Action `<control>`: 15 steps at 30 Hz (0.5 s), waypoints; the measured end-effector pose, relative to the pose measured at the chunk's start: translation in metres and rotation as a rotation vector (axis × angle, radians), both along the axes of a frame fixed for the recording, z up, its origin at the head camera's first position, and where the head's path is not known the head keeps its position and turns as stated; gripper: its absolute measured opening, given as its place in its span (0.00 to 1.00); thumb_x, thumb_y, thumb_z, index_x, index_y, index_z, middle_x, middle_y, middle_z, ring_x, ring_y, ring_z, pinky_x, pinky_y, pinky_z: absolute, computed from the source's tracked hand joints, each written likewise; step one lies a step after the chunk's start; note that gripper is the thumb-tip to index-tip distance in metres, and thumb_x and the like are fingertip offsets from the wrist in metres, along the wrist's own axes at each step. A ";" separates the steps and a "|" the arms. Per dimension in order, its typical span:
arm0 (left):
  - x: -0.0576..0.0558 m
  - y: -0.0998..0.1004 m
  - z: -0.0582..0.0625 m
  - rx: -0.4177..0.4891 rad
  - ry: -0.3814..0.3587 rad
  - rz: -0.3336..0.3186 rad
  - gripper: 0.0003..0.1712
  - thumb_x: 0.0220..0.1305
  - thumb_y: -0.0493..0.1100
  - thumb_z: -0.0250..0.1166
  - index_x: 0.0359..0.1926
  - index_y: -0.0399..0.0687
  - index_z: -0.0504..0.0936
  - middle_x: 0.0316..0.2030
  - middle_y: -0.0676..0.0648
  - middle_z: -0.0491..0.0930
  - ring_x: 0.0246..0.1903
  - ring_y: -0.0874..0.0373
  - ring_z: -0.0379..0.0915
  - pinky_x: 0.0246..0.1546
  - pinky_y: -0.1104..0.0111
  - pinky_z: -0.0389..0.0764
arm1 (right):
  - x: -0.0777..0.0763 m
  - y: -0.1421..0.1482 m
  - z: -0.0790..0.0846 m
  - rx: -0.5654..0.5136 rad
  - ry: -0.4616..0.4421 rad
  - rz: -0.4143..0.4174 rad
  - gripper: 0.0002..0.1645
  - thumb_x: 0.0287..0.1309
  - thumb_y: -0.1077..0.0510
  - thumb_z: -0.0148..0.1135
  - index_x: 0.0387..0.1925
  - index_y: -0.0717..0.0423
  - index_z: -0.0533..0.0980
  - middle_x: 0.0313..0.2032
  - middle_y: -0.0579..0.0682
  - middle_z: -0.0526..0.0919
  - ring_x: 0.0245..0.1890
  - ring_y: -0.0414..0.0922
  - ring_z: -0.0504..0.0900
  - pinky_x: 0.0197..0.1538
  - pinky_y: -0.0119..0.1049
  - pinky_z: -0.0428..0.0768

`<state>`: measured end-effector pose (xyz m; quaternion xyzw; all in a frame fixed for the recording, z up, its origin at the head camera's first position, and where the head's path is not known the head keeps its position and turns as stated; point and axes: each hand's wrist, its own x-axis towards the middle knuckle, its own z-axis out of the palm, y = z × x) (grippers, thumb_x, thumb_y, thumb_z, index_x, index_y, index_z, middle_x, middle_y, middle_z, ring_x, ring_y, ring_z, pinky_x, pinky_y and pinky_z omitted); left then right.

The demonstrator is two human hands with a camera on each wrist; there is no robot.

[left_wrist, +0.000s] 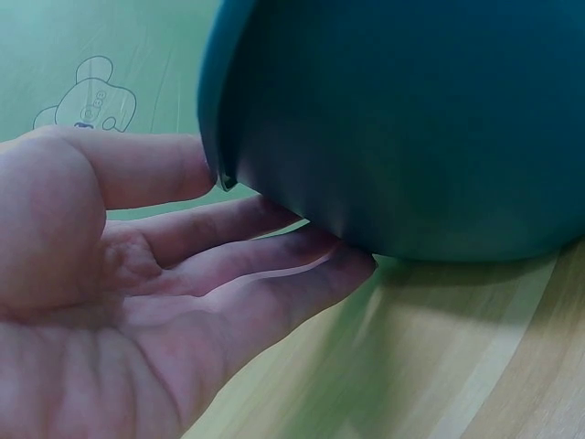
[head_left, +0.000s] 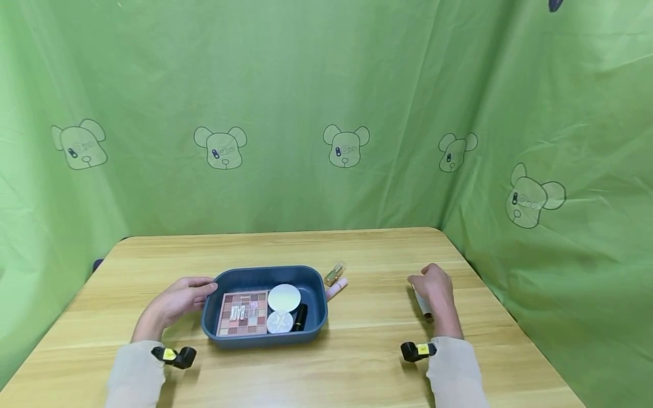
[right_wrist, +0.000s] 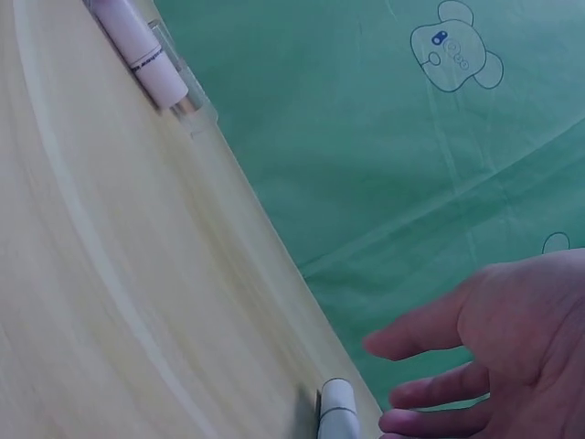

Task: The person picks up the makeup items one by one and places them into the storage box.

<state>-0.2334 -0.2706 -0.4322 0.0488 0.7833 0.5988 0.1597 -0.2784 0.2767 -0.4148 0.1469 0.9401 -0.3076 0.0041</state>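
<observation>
My left hand (head_left: 178, 298) is at the left end of a dark blue tray (head_left: 265, 341). In the left wrist view the thumb touches the rim while the other fingers, nearly straight, lie against the outer wall (left_wrist: 411, 137). Over at the right, my right hand (head_left: 436, 283) hovers beside a slim white tube (head_left: 422, 305) with a brown end, lying on the table. The right wrist view has the fingers loosely bent, with the tube (right_wrist: 338, 412) just beside the fingertips and not gripped.
Inside the tray are an eyeshadow palette (head_left: 242, 313), two round white compacts (head_left: 284, 297) and a black lipstick tube (head_left: 300, 317). Right of it lie a pink tube (head_left: 336, 288) and a gold tube with a clear cap (head_left: 334, 273). Green curtains (head_left: 285, 187) surround the wooden table (head_left: 377, 351).
</observation>
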 end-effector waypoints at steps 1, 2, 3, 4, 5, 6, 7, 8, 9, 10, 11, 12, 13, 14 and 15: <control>0.000 0.000 0.000 -0.001 0.000 0.001 0.34 0.77 0.43 0.54 0.69 0.16 0.59 0.67 0.22 0.66 0.67 0.33 0.68 0.67 0.53 0.76 | 0.000 0.001 -0.001 0.001 -0.003 -0.005 0.34 0.66 0.51 0.57 0.62 0.75 0.67 0.59 0.77 0.72 0.53 0.67 0.74 0.55 0.57 0.80; 0.000 0.000 0.000 -0.001 0.001 0.002 0.34 0.77 0.43 0.55 0.69 0.16 0.59 0.67 0.22 0.66 0.67 0.33 0.68 0.67 0.53 0.76 | 0.000 0.002 -0.002 0.003 -0.004 -0.008 0.34 0.66 0.51 0.57 0.61 0.75 0.67 0.58 0.77 0.72 0.52 0.67 0.75 0.53 0.56 0.80; 0.000 0.000 0.000 -0.001 0.001 0.003 0.34 0.77 0.43 0.55 0.69 0.16 0.59 0.67 0.22 0.66 0.67 0.33 0.69 0.67 0.53 0.76 | 0.000 0.002 -0.003 0.005 -0.002 -0.009 0.34 0.65 0.52 0.57 0.61 0.76 0.68 0.58 0.77 0.73 0.51 0.66 0.75 0.51 0.55 0.81; 0.000 0.000 0.000 -0.002 0.002 0.004 0.34 0.77 0.43 0.55 0.69 0.17 0.59 0.67 0.22 0.66 0.66 0.33 0.69 0.67 0.52 0.76 | 0.000 0.003 -0.004 0.011 0.000 -0.008 0.33 0.65 0.52 0.58 0.60 0.76 0.68 0.57 0.77 0.74 0.50 0.66 0.75 0.50 0.55 0.81; 0.000 0.000 0.000 -0.003 0.002 0.005 0.34 0.77 0.43 0.55 0.69 0.17 0.59 0.67 0.22 0.66 0.66 0.34 0.69 0.67 0.52 0.76 | 0.000 0.004 -0.005 0.018 0.003 -0.005 0.33 0.65 0.52 0.58 0.60 0.76 0.69 0.56 0.76 0.74 0.50 0.65 0.75 0.50 0.54 0.81; 0.000 0.000 0.000 -0.002 0.002 0.005 0.34 0.77 0.43 0.55 0.69 0.17 0.59 0.67 0.22 0.66 0.66 0.34 0.69 0.67 0.52 0.76 | 0.000 0.004 -0.005 0.025 0.007 -0.001 0.33 0.64 0.52 0.58 0.59 0.76 0.69 0.56 0.76 0.75 0.49 0.65 0.76 0.49 0.54 0.81; 0.001 0.000 0.000 -0.002 0.002 0.006 0.34 0.77 0.43 0.55 0.69 0.17 0.59 0.67 0.22 0.66 0.66 0.34 0.69 0.67 0.52 0.76 | 0.001 0.004 -0.006 0.031 0.009 0.002 0.33 0.64 0.52 0.58 0.59 0.76 0.70 0.55 0.76 0.75 0.49 0.65 0.76 0.49 0.54 0.81; 0.001 0.000 0.000 -0.002 0.001 0.007 0.34 0.77 0.43 0.55 0.69 0.17 0.59 0.67 0.22 0.66 0.66 0.34 0.69 0.67 0.52 0.76 | 0.001 0.005 -0.006 0.039 0.014 0.006 0.33 0.63 0.52 0.58 0.58 0.77 0.70 0.55 0.76 0.76 0.49 0.65 0.76 0.49 0.54 0.81; 0.001 0.000 0.000 -0.002 0.001 0.007 0.34 0.77 0.43 0.55 0.69 0.17 0.59 0.67 0.22 0.66 0.66 0.34 0.69 0.67 0.52 0.76 | 0.001 0.005 -0.007 0.042 0.015 0.009 0.33 0.63 0.52 0.58 0.57 0.77 0.70 0.54 0.76 0.76 0.49 0.65 0.76 0.50 0.54 0.81; 0.001 0.000 0.000 0.000 0.001 0.007 0.34 0.77 0.43 0.55 0.69 0.17 0.59 0.67 0.22 0.66 0.67 0.33 0.69 0.67 0.52 0.76 | 0.001 0.005 -0.007 0.041 0.016 0.010 0.32 0.63 0.52 0.58 0.57 0.77 0.70 0.54 0.76 0.76 0.48 0.65 0.76 0.49 0.54 0.81; 0.001 0.000 0.000 0.000 0.001 0.007 0.34 0.77 0.43 0.55 0.69 0.17 0.59 0.67 0.22 0.66 0.67 0.33 0.69 0.67 0.53 0.76 | 0.001 0.005 -0.007 0.041 0.017 0.011 0.32 0.62 0.53 0.58 0.57 0.77 0.70 0.53 0.76 0.76 0.48 0.65 0.76 0.49 0.54 0.82; 0.000 0.000 0.000 0.002 0.000 0.008 0.34 0.77 0.43 0.55 0.69 0.17 0.59 0.67 0.22 0.66 0.67 0.33 0.69 0.67 0.53 0.76 | 0.002 0.005 -0.007 0.040 0.016 0.012 0.32 0.62 0.53 0.59 0.56 0.77 0.70 0.53 0.76 0.76 0.48 0.65 0.76 0.49 0.54 0.82; 0.000 0.000 0.000 0.001 0.001 0.008 0.34 0.77 0.43 0.55 0.69 0.17 0.59 0.67 0.22 0.66 0.67 0.34 0.69 0.67 0.53 0.76 | 0.002 0.005 -0.007 0.042 0.013 0.014 0.32 0.62 0.53 0.59 0.56 0.78 0.70 0.53 0.76 0.76 0.47 0.65 0.77 0.48 0.54 0.82; 0.000 0.000 0.000 0.001 0.001 0.009 0.34 0.77 0.43 0.55 0.69 0.17 0.59 0.67 0.22 0.66 0.67 0.34 0.69 0.67 0.53 0.76 | 0.002 0.005 -0.007 0.043 0.011 0.016 0.32 0.62 0.53 0.59 0.56 0.78 0.70 0.53 0.76 0.76 0.47 0.65 0.77 0.48 0.54 0.82; 0.000 0.000 -0.001 0.000 0.001 0.009 0.34 0.77 0.43 0.55 0.69 0.17 0.59 0.67 0.22 0.66 0.66 0.34 0.69 0.67 0.53 0.76 | 0.002 0.005 -0.007 0.043 0.008 0.020 0.32 0.61 0.53 0.60 0.55 0.78 0.71 0.52 0.76 0.77 0.46 0.64 0.77 0.46 0.53 0.83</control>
